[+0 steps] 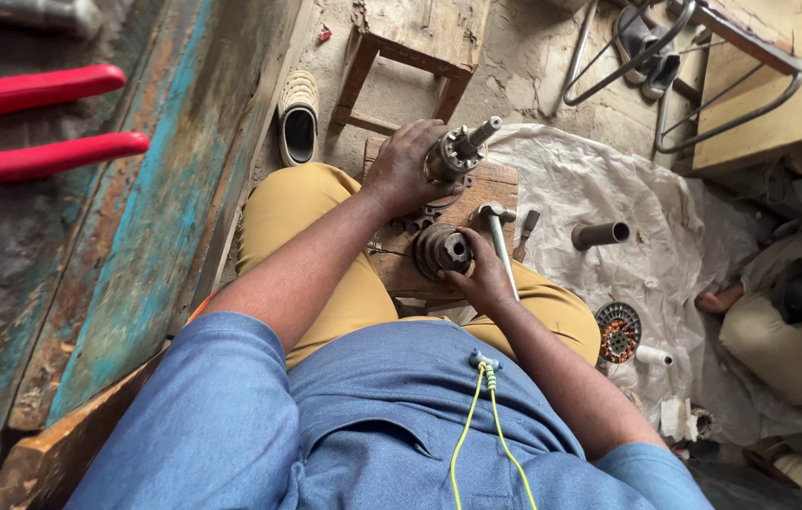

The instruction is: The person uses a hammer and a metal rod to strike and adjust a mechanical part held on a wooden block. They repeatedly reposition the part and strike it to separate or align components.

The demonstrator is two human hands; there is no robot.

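The left hand [404, 168] is clenched around a greasy steel rotor shaft assembly [457, 151], propped on the worn wooden block [495, 184] with its long axis tilting up and away to the right. The right hand [482, 276], nearer the body, lies just below it, cupping a round, ribbed cast-metal housing [443, 250] with a central bore; its fingers seem to pinch the hammer [497, 234] handle too, though that is hard to tell.
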